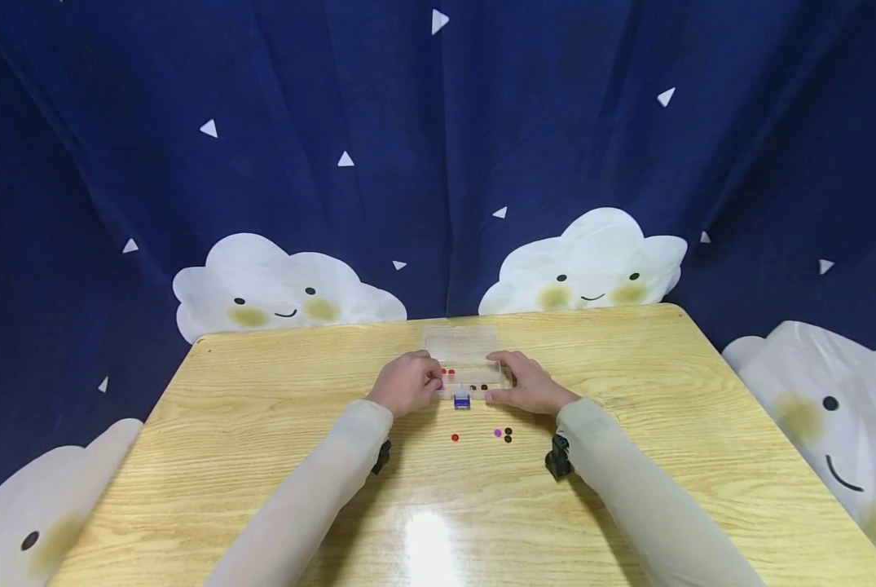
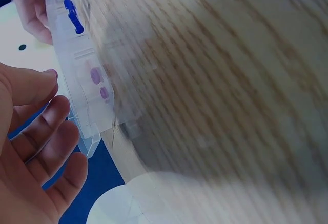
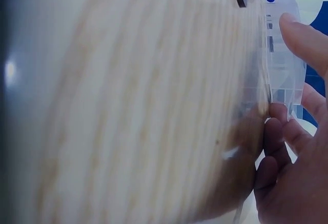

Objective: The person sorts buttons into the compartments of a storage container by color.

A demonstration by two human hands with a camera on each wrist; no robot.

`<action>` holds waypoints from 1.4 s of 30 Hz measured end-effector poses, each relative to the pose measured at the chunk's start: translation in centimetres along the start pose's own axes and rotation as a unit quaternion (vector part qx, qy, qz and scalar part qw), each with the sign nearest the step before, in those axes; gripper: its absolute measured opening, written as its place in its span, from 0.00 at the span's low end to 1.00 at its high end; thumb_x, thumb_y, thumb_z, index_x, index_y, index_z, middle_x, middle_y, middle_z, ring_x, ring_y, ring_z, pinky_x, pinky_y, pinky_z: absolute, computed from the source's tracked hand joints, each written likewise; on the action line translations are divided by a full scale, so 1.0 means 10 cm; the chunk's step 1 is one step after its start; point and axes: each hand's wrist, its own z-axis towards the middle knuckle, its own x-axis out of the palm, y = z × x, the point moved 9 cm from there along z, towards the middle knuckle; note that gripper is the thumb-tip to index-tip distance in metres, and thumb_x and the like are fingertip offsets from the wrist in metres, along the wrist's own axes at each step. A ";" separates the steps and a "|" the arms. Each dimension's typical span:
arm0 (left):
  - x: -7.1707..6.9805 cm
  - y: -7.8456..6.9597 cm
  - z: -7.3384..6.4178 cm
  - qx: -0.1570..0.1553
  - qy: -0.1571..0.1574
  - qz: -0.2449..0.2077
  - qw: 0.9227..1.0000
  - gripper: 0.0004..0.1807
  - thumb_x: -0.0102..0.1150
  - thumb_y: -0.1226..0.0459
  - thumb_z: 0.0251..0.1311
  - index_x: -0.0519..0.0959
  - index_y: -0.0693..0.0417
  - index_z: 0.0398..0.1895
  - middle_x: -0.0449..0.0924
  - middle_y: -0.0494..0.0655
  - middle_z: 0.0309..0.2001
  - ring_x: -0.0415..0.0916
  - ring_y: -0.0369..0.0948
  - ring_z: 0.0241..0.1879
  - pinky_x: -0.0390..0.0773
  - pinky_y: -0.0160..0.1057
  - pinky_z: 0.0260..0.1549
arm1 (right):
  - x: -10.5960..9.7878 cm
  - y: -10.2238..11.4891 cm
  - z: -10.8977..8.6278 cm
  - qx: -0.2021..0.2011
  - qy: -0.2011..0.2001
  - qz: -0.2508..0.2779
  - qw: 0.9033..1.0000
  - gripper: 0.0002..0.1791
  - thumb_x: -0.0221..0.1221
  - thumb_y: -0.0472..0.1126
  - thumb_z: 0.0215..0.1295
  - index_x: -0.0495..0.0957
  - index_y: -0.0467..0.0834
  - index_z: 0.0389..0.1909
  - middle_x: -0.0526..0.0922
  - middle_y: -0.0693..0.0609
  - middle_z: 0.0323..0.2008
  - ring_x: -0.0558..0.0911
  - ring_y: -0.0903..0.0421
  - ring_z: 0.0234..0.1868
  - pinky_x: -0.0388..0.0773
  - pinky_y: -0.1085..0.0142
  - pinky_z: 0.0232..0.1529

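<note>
The clear plastic box [image 1: 477, 374], lid raised, sits at the centre of the frame. It is likely light, stiff and slippery, perhaps brittle at the hinge, so best held by its end walls. The right hand [image 1: 531, 385] grips its right end; the left hand [image 1: 411, 383] seems to pinch a purple disc [image 1: 440, 386], small and best taken by the rim. More discs [image 1: 455, 438] lie below centre on the wood-grained counter [image 1: 261, 408]. A navy curtain [image 1: 408, 90] with smiling clouds fills the upper frame.
</note>
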 end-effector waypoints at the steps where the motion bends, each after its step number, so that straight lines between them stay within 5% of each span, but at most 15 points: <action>1: 0.00 0.00 0.00 -0.001 0.000 0.001 1.000 0.05 0.63 0.62 0.63 0.87 0.49 0.34 0.81 0.41 0.34 0.78 0.37 0.34 0.82 0.37 0.38 | 0.00 0.00 0.00 0.000 0.000 0.000 1.000 0.41 0.66 0.55 0.61 0.63 0.48 0.72 0.70 0.40 0.65 0.70 0.41 0.63 0.67 0.41 0.64; 31: 0.02 0.04 -0.07 -0.013 0.009 -0.027 1.000 0.05 0.62 0.61 0.64 0.87 0.50 0.36 0.83 0.41 0.37 0.81 0.39 0.39 0.83 0.40 0.41 | 0.04 -0.01 0.01 0.006 0.000 -0.009 1.000 0.42 0.66 0.57 0.60 0.63 0.50 0.72 0.70 0.41 0.65 0.70 0.42 0.62 0.68 0.41 0.63; 42: 0.03 -0.42 -0.21 0.065 0.031 -0.039 0.997 0.06 0.59 0.62 0.65 0.86 0.47 0.36 0.85 0.39 0.38 0.80 0.38 0.41 0.82 0.38 0.43 | -0.01 0.02 0.01 -0.004 -0.008 -0.003 1.000 0.41 0.67 0.55 0.60 0.63 0.47 0.71 0.71 0.39 0.64 0.72 0.41 0.61 0.69 0.42 0.62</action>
